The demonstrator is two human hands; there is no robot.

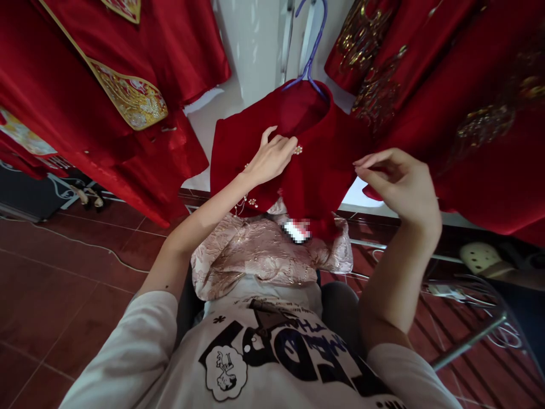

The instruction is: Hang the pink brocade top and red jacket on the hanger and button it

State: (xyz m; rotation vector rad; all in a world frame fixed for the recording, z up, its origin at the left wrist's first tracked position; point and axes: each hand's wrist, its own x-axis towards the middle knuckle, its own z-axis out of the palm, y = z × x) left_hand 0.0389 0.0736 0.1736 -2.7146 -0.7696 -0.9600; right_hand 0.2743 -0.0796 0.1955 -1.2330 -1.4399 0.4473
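Detail work on the jacket (332, 133), hung centrally from the hanger (307, 69), seems under way: its button (298, 150) is met by the curled left hand (272, 158), grip unclear, the right hand (402, 184) is pinched narrow, contents unclear, and steadied cloth seems called for.

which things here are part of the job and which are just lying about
In use:
- red garment, under the left hand
- its flower trim
- purple hanger

Lying about:
- floor cable
- shoes
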